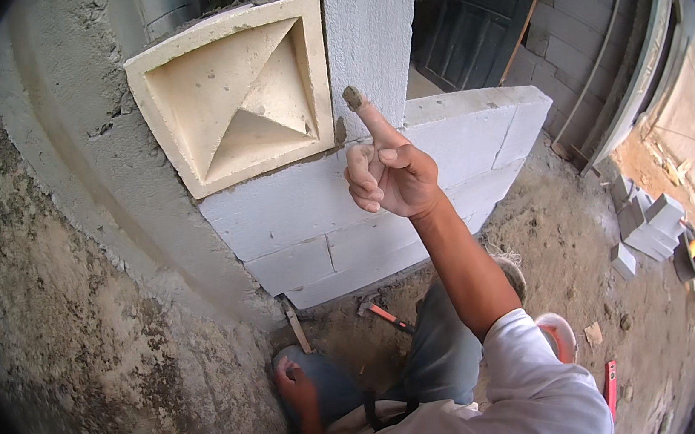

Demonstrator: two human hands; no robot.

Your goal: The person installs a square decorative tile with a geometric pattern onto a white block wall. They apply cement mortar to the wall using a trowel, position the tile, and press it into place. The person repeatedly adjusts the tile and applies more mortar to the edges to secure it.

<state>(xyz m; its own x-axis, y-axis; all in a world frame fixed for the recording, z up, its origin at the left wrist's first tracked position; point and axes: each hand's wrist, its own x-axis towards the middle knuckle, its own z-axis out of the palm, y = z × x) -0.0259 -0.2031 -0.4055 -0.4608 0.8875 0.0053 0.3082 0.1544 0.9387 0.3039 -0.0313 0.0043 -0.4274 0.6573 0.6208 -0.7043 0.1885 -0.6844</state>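
One cream block (235,93) near right fingers (381,123)

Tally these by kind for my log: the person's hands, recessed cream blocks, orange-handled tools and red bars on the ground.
Hands: 2 (left hand, right hand)
Recessed cream block: 1
Orange-handled tool: 1
Red bar: 1
Total: 5

On my feed I see a dark panelled door (482,26) up top and, farther right, pale blocks (647,227) piled near a bucket (692,260).
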